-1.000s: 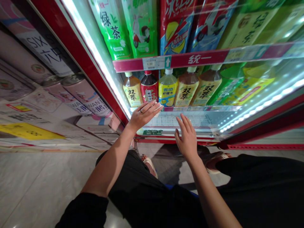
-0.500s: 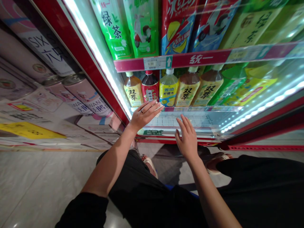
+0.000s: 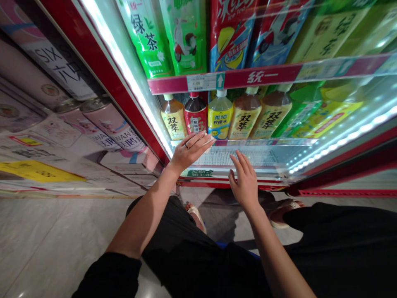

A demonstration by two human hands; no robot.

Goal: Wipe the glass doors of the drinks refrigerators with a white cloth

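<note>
Left hand [image 3: 190,152], open and ringed, lies flat with fingers extended against the glass door [image 3: 263,157] of a red-framed drinks cooler, grasping nothing. Right hand [image 3: 245,180], also open with fingers spread, rests beside it on the same pane. Behind the glass, yellow-labelled plastic tea bottles [image 3: 245,120] stand in a row beneath a red shelf strip [image 3: 263,74].

A bright LED strip [image 3: 124,70] glows left of the left hand [image 3: 190,152], another [image 3: 341,142] right of the right hand [image 3: 245,182]; glare streaks the glass door [image 3: 350,95] beyond both; shadow dims the floor [image 3: 217,205] below them; wide-angle distortion bends the red door frame [image 3: 93,54]; the picture stays fairly sharp.
</note>
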